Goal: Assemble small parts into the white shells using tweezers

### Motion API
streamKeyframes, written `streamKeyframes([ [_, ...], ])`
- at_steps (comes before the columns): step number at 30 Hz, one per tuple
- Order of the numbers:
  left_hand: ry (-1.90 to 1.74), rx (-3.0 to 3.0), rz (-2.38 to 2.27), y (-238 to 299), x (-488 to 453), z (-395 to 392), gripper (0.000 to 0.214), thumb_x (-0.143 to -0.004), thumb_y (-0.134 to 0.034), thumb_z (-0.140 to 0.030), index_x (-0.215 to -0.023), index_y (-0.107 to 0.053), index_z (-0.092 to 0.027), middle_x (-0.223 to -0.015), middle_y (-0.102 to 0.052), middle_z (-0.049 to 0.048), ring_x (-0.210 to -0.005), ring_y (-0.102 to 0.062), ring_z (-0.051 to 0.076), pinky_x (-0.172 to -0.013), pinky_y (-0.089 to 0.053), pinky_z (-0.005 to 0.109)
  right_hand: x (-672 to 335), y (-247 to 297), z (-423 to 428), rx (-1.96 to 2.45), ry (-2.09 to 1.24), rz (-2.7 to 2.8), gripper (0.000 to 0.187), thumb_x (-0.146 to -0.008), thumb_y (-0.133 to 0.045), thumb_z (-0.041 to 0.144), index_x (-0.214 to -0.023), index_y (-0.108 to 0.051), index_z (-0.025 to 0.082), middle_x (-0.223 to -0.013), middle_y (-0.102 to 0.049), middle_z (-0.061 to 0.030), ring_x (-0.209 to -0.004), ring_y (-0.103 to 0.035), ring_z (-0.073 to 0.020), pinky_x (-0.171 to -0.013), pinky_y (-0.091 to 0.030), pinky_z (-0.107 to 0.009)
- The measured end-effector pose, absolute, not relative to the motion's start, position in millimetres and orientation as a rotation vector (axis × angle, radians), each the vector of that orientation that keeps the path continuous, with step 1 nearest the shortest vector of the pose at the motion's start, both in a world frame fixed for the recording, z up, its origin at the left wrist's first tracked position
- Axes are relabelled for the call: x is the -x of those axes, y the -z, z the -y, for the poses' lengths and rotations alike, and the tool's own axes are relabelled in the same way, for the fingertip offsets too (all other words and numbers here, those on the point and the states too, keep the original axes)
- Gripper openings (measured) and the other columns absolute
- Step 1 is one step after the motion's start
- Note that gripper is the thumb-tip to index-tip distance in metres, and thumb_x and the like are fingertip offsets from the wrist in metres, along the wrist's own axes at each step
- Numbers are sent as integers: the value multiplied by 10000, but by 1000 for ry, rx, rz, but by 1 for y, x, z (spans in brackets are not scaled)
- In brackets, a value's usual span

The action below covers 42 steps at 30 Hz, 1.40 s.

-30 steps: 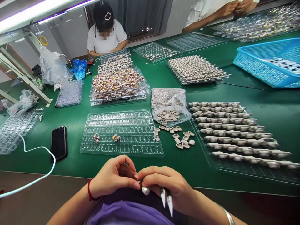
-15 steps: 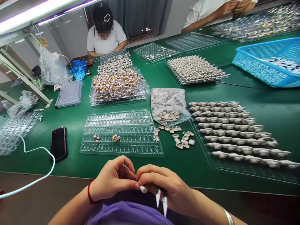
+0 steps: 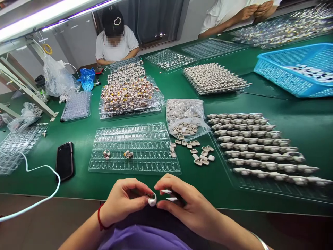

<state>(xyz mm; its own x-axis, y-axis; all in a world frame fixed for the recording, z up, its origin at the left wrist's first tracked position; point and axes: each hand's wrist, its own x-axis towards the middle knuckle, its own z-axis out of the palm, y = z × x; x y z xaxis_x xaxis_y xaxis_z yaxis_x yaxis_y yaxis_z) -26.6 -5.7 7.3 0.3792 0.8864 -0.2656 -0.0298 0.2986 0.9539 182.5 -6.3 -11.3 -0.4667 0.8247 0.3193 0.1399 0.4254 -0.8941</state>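
Observation:
Just over the table's front edge, my left hand (image 3: 126, 199) pinches a small whitish ring-shaped piece (image 3: 152, 200) between thumb and fingertips. My right hand (image 3: 188, 205) is close on its right, thumb and fingers apart around a pair of small snips (image 3: 169, 196). The two blades point left toward the piece; the snips' handle is hidden in the palm. Beyond my hands lies a clear plastic tray (image 3: 135, 166) with rows of slots. Two small decorated ring-like pieces, a left one (image 3: 106, 154) and a right one (image 3: 128, 154), rest in it.
Loose beige oblong pieces (image 3: 204, 152) lie beside a plastic bag (image 3: 185, 111) of them. A tray of grey pieces (image 3: 260, 156) is at right, a phone (image 3: 65, 160) at left. Farther back are stacked filled trays (image 3: 130, 93), a blue basket (image 3: 293, 81) and a person (image 3: 117, 45) seated opposite.
My right fingers have come away from the small piece, and the snips have swung from pointing down to pointing left toward it. My left hand keeps its pinch on the piece.

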Motion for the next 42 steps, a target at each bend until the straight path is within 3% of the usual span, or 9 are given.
streamKeyframes([
  [4,-818,-949,-982,-6,28,5,131,-678,-838,-188,-764,-749,-145,-737,-746,25,-648,-641,107,-657,-496,195,-185,4,10,951,-1179,1910,241,-929,-549,188,-1149,-499,273,-931,-610,6,-740,-596,-136,-639,-503,-210],
  [8,-899,-884,-992,-2,30,5,125,-657,-855,-171,-747,-771,-156,-775,-778,34,-697,-680,123,-680,-524,194,-185,1,19,1009,-1002,1935,285,-967,-447,150,-1211,-496,289,-956,-621,-5,-789,-624,-140,-693,-517,-224],
  [16,-999,-866,-992,4,30,6,113,-641,-855,-127,-710,-776,-171,-847,-793,46,-783,-714,155,-721,-551,205,-174,12,30,1031,-675,1958,264,-980,-453,148,-1213,-561,212,-910,-627,-55,-724,-628,-158,-622,-523,-246],
  [25,-1014,-931,-1011,2,29,7,101,-658,-830,-107,-702,-781,-183,-852,-794,44,-781,-719,158,-725,-563,206,-172,11,29,1031,-592,1958,264,-974,-455,126,-1187,-605,167,-853,-627,-63,-680,-622,-151,-583,-514,-234],
  [37,-1048,-854,-1034,5,28,7,115,-632,-853,-125,-692,-777,-186,-841,-794,44,-760,-715,155,-717,-565,211,-168,23,31,978,-635,1867,298,-962,-479,89,-1225,-579,188,-861,-629,-62,-709,-627,-153,-612,-533,-242],
  [42,-1052,-828,-1037,5,24,7,108,-627,-855,-142,-689,-776,-180,-805,-788,39,-728,-703,144,-709,-559,206,-163,27,35,994,-420,1887,362,-935,-504,46,-1256,-574,197,-852,-645,-66,-709,-620,-166,-619,-536,-257],
])
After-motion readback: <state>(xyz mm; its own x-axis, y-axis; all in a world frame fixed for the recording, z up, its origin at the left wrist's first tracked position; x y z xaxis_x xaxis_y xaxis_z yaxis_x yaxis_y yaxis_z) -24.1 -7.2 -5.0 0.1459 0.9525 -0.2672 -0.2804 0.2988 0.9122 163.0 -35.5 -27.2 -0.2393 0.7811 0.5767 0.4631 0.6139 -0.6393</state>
